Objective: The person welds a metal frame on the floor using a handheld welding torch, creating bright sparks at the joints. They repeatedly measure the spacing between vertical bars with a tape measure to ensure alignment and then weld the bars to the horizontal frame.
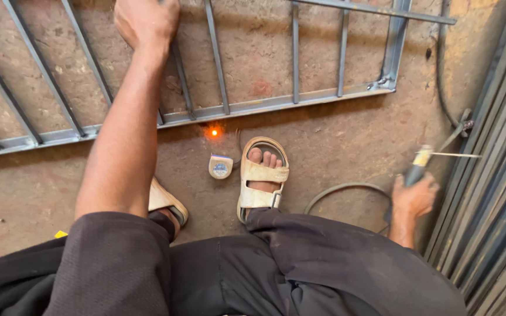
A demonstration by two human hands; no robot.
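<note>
Gripping one slanted bar of the steel grille [276,105] with my left hand [146,22], fingers curled round it near the top of the view. The grille lies flat on the rough, reddish-brown concrete floor [335,152]: grey square tube, dull and scuffed, thin bars crossing a thicker bottom rail. That rail runs left to right, rising slightly toward its right corner, where it meets an upright end piece.

My right hand [414,198] is low at the right, closed round the dark handle of an electrode holder [415,169]. Its thin welding rod [455,155] sticks out to the right, near level, tip toward the stack of grey metal sheets [493,193] standing on edge along the right side.

An orange glowing spot [214,132] sits on the floor just below the rail. Near it, a small round tape measure [221,167], beside my right foot in a cream sandal [260,178]. A dark cable [338,190] loops across the floor between that foot and my right hand. Dark trousers fill the foreground.
</note>
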